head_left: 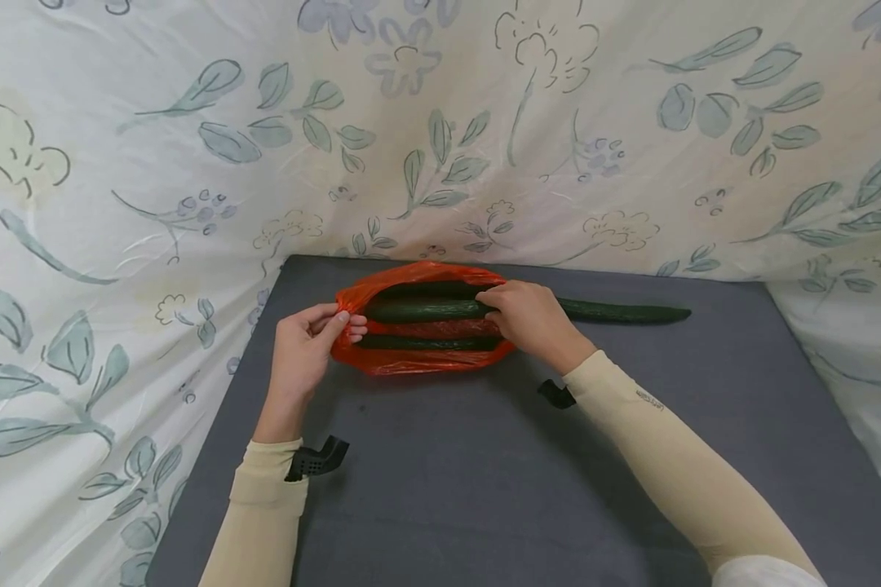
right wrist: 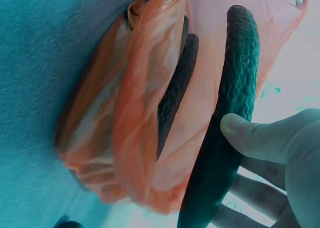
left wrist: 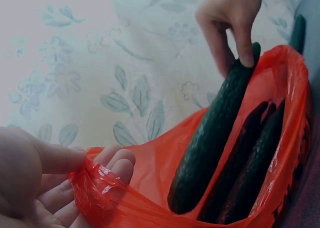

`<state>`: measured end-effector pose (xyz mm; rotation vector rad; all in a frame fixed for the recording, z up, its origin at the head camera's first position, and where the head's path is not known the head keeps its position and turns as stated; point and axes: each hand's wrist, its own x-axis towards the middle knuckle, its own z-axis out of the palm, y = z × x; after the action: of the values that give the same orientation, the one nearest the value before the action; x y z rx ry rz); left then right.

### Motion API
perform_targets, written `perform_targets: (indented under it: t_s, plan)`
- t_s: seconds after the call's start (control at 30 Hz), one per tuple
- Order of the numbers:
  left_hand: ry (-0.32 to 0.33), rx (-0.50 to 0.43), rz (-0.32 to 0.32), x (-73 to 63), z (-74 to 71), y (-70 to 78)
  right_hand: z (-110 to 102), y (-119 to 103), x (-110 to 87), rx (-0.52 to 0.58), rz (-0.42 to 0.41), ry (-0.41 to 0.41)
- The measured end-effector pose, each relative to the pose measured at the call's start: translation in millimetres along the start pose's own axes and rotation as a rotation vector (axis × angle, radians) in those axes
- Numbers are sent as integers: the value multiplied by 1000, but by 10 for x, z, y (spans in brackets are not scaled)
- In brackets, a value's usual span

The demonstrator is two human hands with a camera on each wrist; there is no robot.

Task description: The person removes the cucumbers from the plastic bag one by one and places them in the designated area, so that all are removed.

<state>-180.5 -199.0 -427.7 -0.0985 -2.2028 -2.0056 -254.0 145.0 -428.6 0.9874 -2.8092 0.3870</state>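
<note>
A red plastic bag (head_left: 400, 364) lies on the table with its mouth spread wide. My left hand (head_left: 308, 342) pinches the left end of the bag's rim between thumb and fingers. Between the thumb and fingers of my right hand (head_left: 532, 322) is a dark green cucumber (right wrist: 240, 68), held above or within the bag's mouth. More cucumbers (left wrist: 262, 158) lie inside the bag, partly hidden by its red wall. Another long cucumber (head_left: 624, 311) rests on the table to the right of the bag, its left end behind my right hand.
A dark grey cloth covers the table (head_left: 440, 473). Pale fabric with a leaf and flower print (head_left: 440, 163) hangs behind the table and along its sides. Black wrist straps (head_left: 316, 458) sit on both forearms.
</note>
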Motion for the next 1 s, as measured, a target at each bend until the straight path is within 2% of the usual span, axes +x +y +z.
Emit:
perform_targets:
  t_s: [0.27,0.67,1.0]
  plan:
    - [-6,-4,4,-7,-13,-2,-85,105,-184,31,0,75]
    - [-3,-8,-2,-6,-20,0,-216,298,-444,50,3,122]
    - [-1,-6,-6,-3,-26,-4,-302,462,-671,29,48,175]
